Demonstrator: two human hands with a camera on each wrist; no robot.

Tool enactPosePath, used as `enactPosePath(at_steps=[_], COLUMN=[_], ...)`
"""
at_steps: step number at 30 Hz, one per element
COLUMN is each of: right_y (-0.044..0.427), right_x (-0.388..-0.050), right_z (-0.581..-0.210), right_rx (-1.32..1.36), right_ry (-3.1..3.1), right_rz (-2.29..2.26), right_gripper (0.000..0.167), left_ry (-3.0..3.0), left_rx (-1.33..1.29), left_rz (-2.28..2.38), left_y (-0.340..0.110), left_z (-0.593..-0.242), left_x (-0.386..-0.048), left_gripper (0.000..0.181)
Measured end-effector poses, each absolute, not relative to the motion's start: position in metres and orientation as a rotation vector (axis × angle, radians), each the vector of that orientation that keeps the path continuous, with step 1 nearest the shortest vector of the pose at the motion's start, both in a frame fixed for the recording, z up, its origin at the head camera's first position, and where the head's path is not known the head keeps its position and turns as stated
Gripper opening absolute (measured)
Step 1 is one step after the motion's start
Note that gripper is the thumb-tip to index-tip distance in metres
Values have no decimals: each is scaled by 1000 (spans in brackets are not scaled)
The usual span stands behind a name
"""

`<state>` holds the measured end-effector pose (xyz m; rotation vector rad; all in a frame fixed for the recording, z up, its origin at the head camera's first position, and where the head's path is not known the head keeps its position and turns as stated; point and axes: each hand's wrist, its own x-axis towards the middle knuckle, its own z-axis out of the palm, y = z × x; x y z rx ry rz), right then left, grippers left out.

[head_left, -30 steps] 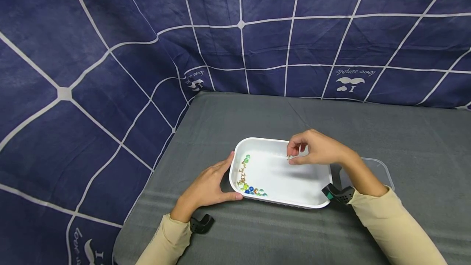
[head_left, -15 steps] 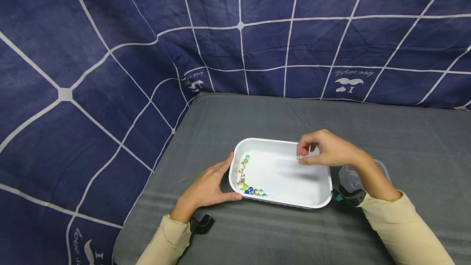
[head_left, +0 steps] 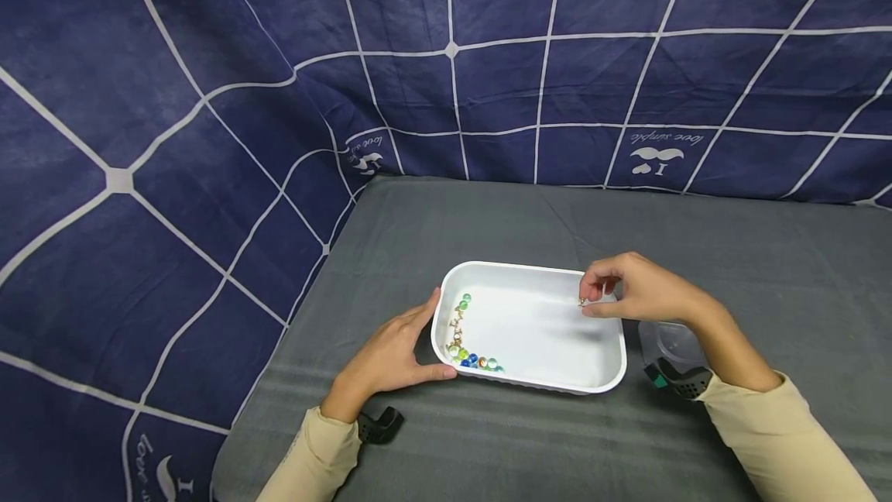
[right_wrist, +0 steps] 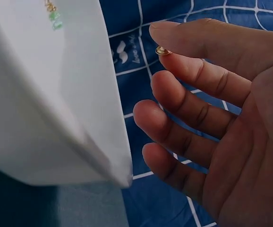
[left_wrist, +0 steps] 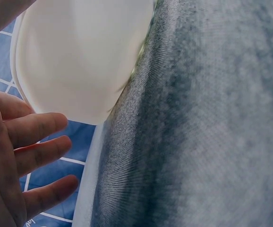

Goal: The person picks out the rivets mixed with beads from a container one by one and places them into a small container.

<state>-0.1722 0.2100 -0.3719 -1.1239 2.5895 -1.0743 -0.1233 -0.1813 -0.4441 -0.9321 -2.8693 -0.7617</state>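
"How are the edges lying?"

"The tray [head_left: 533, 324] is sitting level on the table [head_left: 488, 215], its rounded rim standing up all round. White floor is showing across the middle and right end, and grey cloth is running beyond the far rim to the backdrop [head_left: 502, 91]."

"And the right hand [head_left: 641, 289]?"

"It's pinching a gold piece [head_left: 581, 302] between thumb and forefinger. From the head, the piece is showing against the tray's right end, near the far corner; from the right wrist, it's appearing apart from the rim."

"What's the left hand [head_left: 395, 351] doing?"

"It's gripping nothing: the fingers are reaching out loosely, touching the left edge, with the thumb resting at the near rim, so that corner is being taken up."

"Anything else around?"

"Marbles [head_left: 474, 359] are clustering in the near left corner, and gold bits [head_left: 456, 328] are lining the left wall, two green marbles topping the row. A clear box [head_left: 676, 341] is standing just right of the tray, the right forearm partly covering it. A black band [head_left: 679, 380] is jutting from that wrist, overlapping the box in the head view."
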Motion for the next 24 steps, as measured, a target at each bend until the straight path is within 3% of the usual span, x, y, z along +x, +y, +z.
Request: enactPosePath(at_steps=[24], right_y=[249], right_x=[-159], right_z=[-379], right_rx=[-1069], right_ry=[2674], right_rz=[-1138], right_gripper=[24], left_ry=[-2858], left_rx=[-931], left_rz=[-762], left_y=[-182], left_z=[-443], left_x=[-122], left_gripper=[116])
